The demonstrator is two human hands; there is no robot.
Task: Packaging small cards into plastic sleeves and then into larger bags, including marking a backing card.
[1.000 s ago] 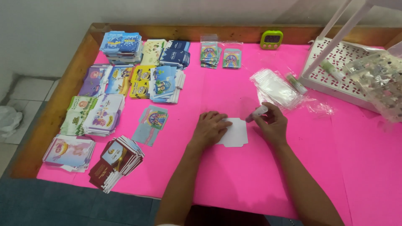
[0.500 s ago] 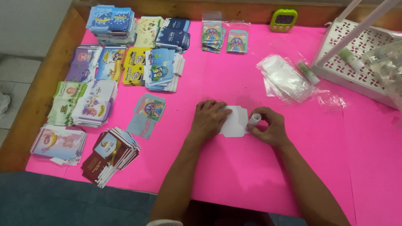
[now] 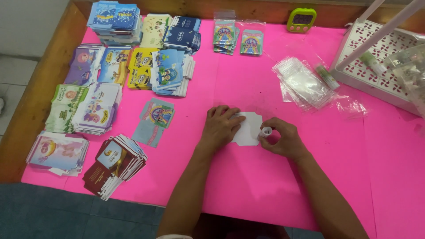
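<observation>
**A:** What's the biggest thing here?

**B:** A pink table (image 3: 265,194) with a wooden rim. At its right end sits a white latticed basket (image 3: 376,66).

**A:** And on the left?

**B:** Stacks of colourful printed cards (image 3: 128,66) in rows, with a fanned dark red stack (image 3: 113,166) near the front edge and a loose pair of cards (image 3: 155,119) lying closer to the middle. At the far edge stand two small packets of rainbow cards (image 3: 239,40) and a green timer (image 3: 301,20).

**A:** Anything near the basket?

**B:** A pile of clear plastic sleeves (image 3: 305,84), just left of it.

**A:** Now the hands.

**B:** The left hand (image 3: 221,126) lies flat, fingers together, pressing down the left part of a white card (image 3: 248,128) in the middle of the table. The right hand (image 3: 283,139) has its fingers curled and clamped on a small white tube (image 3: 265,131), which touches the card's right edge.

**A:** What kind of tube?

**B:** A round-ended stick; too small to tell more.
</observation>
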